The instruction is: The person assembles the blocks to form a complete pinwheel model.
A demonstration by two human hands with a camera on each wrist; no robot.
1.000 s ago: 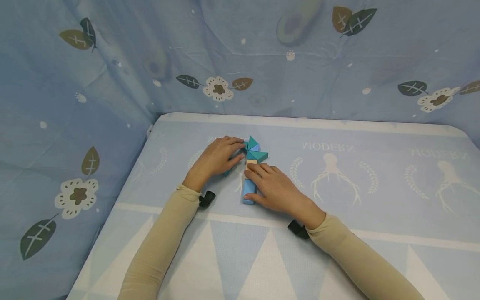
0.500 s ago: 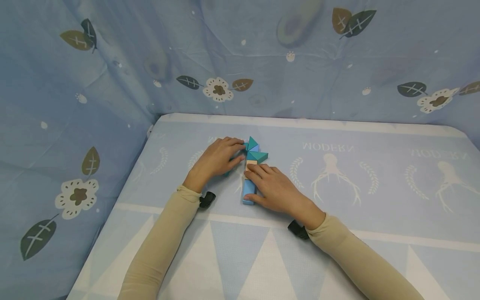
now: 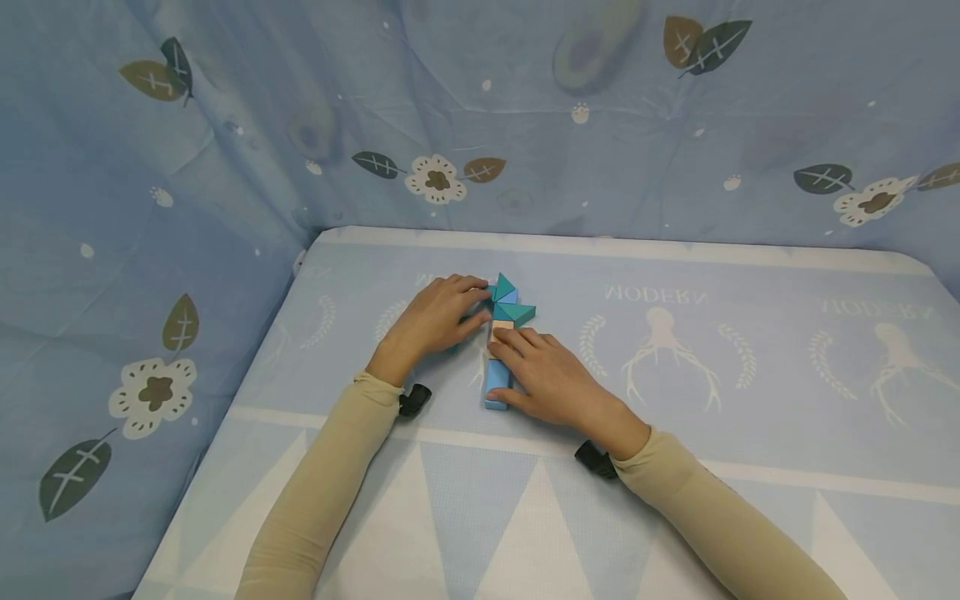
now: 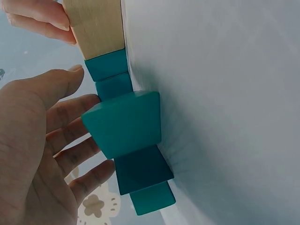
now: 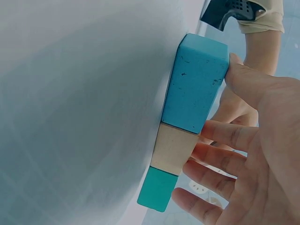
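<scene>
Your left hand [image 3: 433, 317] was at the far end of a line of blocks on the worktop [image 3: 675, 425], and your right hand [image 3: 551, 375] lay over the near end. The blue block [image 3: 497, 379] came nearest you, the wooden block [image 5: 174, 149] butted against it, and the teal wedges [image 3: 519, 314] fanned out beyond. Your left grip was wide, the relaxed fingers reaching the wedges without wrapping any; whether every tip touched, I couldn't tell. Your right grip was likewise wide and loose, with fingers on the wooden block and the thumb by the blue block's near end. That spread probably served to steady the row from both ends, since the pieces seemed only to rest side by side, with nothing visible joining them. The straight stem presumably kept the fan lined up.

Counting, there was one blue block, one wooden block, at least four teal wedges and one light-blue wedge [image 3: 511, 297]; your left hand covered part of the fan, so more could have been hidden. Two black wrist cameras [image 3: 415, 400] showed, one per arm.
</scene>
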